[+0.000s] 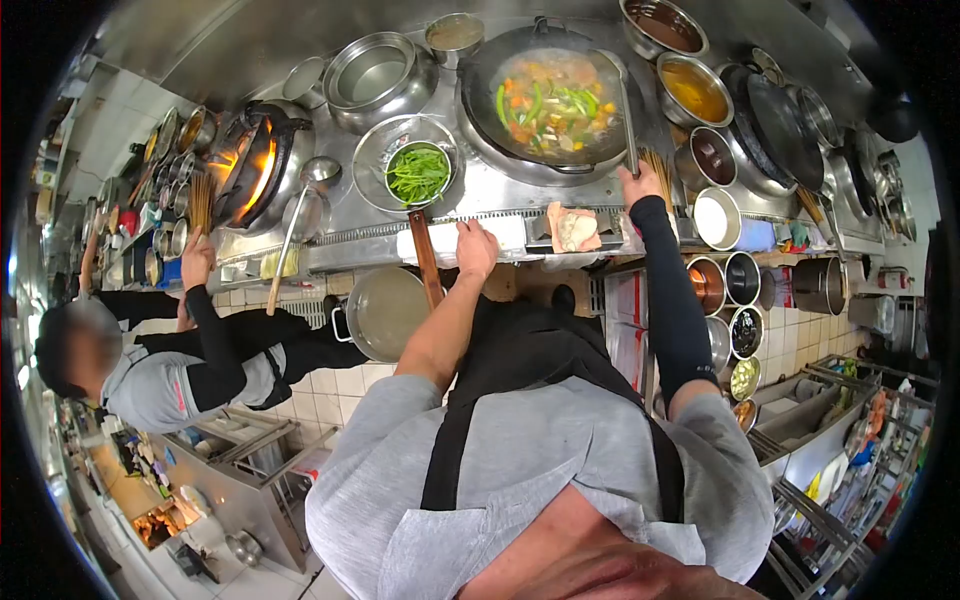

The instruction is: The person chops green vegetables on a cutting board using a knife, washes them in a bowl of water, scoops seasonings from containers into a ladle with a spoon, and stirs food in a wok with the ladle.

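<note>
My right hand (643,186) is closed round the lower end of a long-handled metal wok utensil (629,118). The utensil reaches up along the right side of a large wok (478,98), and its head cannot be made out. Steaming broth with green peppers and orange and yellow vegetable pieces (556,103) fills the wok. At the stove's front edge, my left hand (477,249) has curled fingers by a folded white cloth (415,243); what they grip is hidden. Left of the wok, a strainer of cut greens (418,176) sits over a metal bowl (366,150), its wooden handle (424,250) pointing toward me.
A yellow cloth (574,230) lies on the front ledge. Metal pots of brown sauce (665,28) and amber liquid (694,88) stand right of the wok. To the left, a co-worker (170,385) stands by a flaming wok (262,175). A large pot (385,312) stands below the ledge.
</note>
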Motion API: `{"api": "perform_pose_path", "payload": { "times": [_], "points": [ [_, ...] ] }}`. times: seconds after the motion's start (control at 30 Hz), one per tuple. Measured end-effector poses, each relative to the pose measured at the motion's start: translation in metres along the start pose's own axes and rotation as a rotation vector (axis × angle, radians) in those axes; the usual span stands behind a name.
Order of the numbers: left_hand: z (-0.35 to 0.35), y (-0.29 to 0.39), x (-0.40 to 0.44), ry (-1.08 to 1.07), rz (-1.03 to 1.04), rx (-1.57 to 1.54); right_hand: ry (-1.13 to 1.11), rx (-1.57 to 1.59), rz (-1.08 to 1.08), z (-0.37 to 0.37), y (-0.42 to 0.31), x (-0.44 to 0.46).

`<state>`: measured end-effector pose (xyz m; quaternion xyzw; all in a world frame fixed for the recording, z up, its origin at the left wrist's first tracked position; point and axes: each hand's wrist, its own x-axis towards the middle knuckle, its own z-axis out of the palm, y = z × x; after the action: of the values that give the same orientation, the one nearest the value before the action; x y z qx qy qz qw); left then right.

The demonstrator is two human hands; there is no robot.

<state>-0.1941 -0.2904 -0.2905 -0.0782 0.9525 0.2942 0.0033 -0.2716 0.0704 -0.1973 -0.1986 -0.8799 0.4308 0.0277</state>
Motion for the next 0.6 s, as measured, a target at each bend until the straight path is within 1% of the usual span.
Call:
{"api": "perform_pose_path", "payload": {
  "times": [0.03, 0.07, 0.17, 0.3, 0.33, 0.47, 0.57, 0.6],
  "points": [
    [0.002, -0.002, 0.001, 0.002, 0.001, -0.005, -0.004, 0.030, 0.060, 0.001, 0.003, 0.003],
    [0.002, -0.002, 0.002, 0.003, 0.003, -0.011, -0.197, 0.283, 0.254, -0.002, 0.004, 0.002],
    [0.003, -0.002, 0.001, 0.007, 0.001, 0.006, -0.555, 0.894, 0.470, 0.001, 0.029, 0.006],
    [0.000, 0.002, 0.000, -0.007, -0.007, 0.004, -0.902, 1.717, 0.782, -0.018, 0.005, -0.019],
    [0.000, 0.001, 0.001, -0.008, 0.000, 0.013, -0.920, 1.755, 0.810, -0.023, 0.000, -0.022],
    [0.002, -0.001, 0.003, -0.024, 0.000, 0.026, -0.829, 1.456, 0.653, -0.046, -0.020, -0.040],
    [0.000, 0.002, 0.001, -0.007, 0.011, 0.024, -0.844, 1.489, 0.621, -0.064, -0.034, -0.051],
    [0.001, 0.001, 0.001, -0.005, 0.017, 0.026, -0.806, 1.475, 0.621, -0.070, -0.044, -0.056]
  ]
}}
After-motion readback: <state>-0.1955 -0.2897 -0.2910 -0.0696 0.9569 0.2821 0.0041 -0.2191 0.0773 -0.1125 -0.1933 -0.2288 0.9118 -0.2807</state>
